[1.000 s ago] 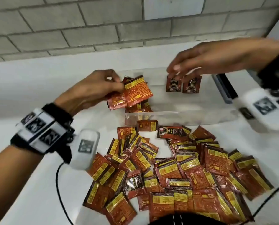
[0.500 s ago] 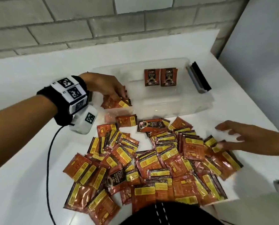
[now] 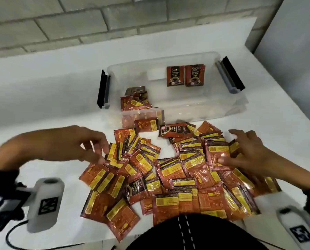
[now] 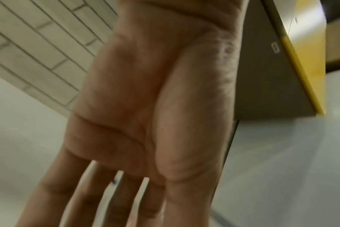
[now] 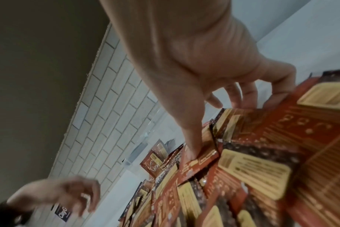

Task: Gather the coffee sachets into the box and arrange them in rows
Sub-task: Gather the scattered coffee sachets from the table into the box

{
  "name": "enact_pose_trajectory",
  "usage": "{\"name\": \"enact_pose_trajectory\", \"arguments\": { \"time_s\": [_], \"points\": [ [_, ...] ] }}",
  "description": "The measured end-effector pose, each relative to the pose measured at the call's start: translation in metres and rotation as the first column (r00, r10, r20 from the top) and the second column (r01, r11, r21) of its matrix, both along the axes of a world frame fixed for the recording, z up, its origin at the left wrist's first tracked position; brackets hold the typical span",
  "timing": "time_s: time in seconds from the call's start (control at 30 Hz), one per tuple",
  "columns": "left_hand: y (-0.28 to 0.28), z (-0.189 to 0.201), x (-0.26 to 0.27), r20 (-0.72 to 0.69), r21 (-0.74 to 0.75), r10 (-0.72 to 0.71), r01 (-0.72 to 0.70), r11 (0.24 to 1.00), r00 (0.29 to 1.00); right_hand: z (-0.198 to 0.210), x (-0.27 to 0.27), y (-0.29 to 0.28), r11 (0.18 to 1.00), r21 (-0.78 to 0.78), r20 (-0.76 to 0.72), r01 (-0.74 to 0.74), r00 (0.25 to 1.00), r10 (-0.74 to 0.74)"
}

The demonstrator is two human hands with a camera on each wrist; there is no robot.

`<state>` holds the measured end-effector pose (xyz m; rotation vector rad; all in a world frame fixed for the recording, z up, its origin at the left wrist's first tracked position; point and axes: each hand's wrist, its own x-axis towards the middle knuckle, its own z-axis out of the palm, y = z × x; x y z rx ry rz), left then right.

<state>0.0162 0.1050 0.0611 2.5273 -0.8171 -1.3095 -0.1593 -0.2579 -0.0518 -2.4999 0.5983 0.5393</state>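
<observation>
pulled back out of the clear box [image 3: 228,105] since half a second ago, left hand [image 3: 69,143] now over the near-left edge of the loose sachet pile [image 3: 168,174] on the white table [image 3: 51,87], fingers spread and relaxed, gripping nothing. right hand [image 3: 250,154] on the pile's right side, thumb and curled fingertips pinching a red sachet [image 3: 216,154]. inside the box: two sachets upright [image 3: 184,75] against the far wall, a small heap [image 3: 134,101] in the near-left corner.
</observation>
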Motion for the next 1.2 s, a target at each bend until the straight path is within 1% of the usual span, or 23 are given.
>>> {"name": "enact_pose_trajectory", "arguments": {
  "time_s": [0.03, 0.07, 0.1, 0.13, 0.17, 0.23, 0.33, 0.43, 0.53, 0.6, 0.67, 0.77, 0.87, 0.9, 0.93, 1.03, 1.1, 1.2],
  "points": [
    [0.011, -0.013, -0.007, 0.004, 0.043, 0.038, -0.039, 0.998, 0.999, 0.001, 0.004, 0.000, 1.000, 0.026, 0.022, -0.004, 1.000, 0.003],
    [0.022, -0.028, -0.014, 0.049, 0.079, 0.097, -0.100, 0.992, 0.994, 0.001, 0.008, 0.000, 0.998, 0.063, 0.038, -0.002, 0.999, -0.001],
    [0.031, -0.042, -0.020, 0.106, 0.092, 0.160, -0.170, 0.981, 0.981, 0.003, 0.011, 0.000, 0.995, 0.104, 0.038, 0.010, 0.999, -0.014],
    [0.039, -0.059, -0.024, 0.182, 0.100, 0.237, -0.258, 0.961, 0.954, 0.004, 0.014, 0.000, 0.989, 0.143, 0.030, 0.022, 0.999, -0.026],
    [0.044, -0.074, -0.027, 0.245, 0.071, 0.315, -0.341, 0.937, 0.917, 0.005, 0.017, 0.000, 0.984, 0.177, 0.026, 0.032, 0.999, -0.037],
    [0.043, -0.095, -0.034, 0.270, -0.008, 0.430, -0.444, 0.896, 0.862, 0.006, 0.021, -0.001, 0.964, 0.254, 0.036, 0.078, 0.995, -0.090],
    [0.026, -0.109, -0.042, 0.253, -0.107, 0.535, -0.526, 0.844, 0.806, 0.005, 0.024, -0.003, 0.914, 0.376, 0.036, 0.151, 0.983, -0.178],
    [0.001, -0.113, -0.045, 0.236, -0.221, 0.608, -0.567, 0.793, 0.758, 0.011, 0.026, -0.004, 0.888, 0.440, 0.046, 0.132, 0.985, -0.169],
    [-0.019, -0.117, -0.042, 0.231, -0.267, 0.640, -0.585, 0.766, 0.733, 0.020, 0.028, -0.005, 0.855, 0.498, 0.062, 0.141, 0.978, -0.197],
    [-0.030, -0.119, -0.040, 0.238, -0.285, 0.644, -0.581, 0.762, 0.727, 0.025, 0.030, -0.007, 0.836, 0.527, 0.066, 0.153, 0.973, -0.220],
    [-0.039, -0.118, -0.038, 0.210, -0.316, 0.667, -0.596, 0.738, 0.714, 0.029, 0.033, -0.010, 0.827, 0.542, 0.072, 0.150, 0.972, -0.223],
    [-0.043, -0.113, -0.029, 0.103, -0.353, 0.747, -0.678, 0.645, 0.657, 0.039, 0.037, -0.015, 0.806, 0.574, 0.073, 0.146, 0.971, -0.228],
    [-0.037, -0.105, -0.018, -0.085, -0.371, 0.800, -0.764, 0.528, 0.595, 0.053, 0.045, -0.019, 0.818, 0.562, 0.111, 0.121, 0.969, -0.219],
    [-0.033, -0.103, -0.015, -0.141, -0.371, 0.799, -0.780, 0.505, 0.584, 0.059, 0.049, -0.019, 0.820, 0.561, 0.131, 0.112, 0.966, -0.222],
    [-0.031, -0.101, -0.014, -0.176, -0.371, 0.791, -0.784, 0.498, 0.585, 0.067, 0.053, -0.019, 0.815, 0.570, 0.152, 0.101, 0.962, -0.226],
    [-0.025, -0.094, -0.013, -0.189, -0.404, 0.784, -0.774, 0.487, 0.592, 0.093, 0.069, -0.015, 0.773, 0.631, 0.183, 0.071, 0.954, -0.237],
    [-0.020, -0.089, -0.011, -0.172, -0.428, 0.792, -0.769, 0.475, 0.585, 0.112, 0.085, -0.009, 0.722, 0.690, 0.182, 0.049, 0.954, -0.239],
    [-0.010, -0.080, -0.005, -0.173, -0.446, 0.821, -0.786, 0.427, 0.544, 0.133, 0.116, 0.006, 0.639, 0.768, 0.162, 0.042, 0.953, -0.257]
  ]
}}
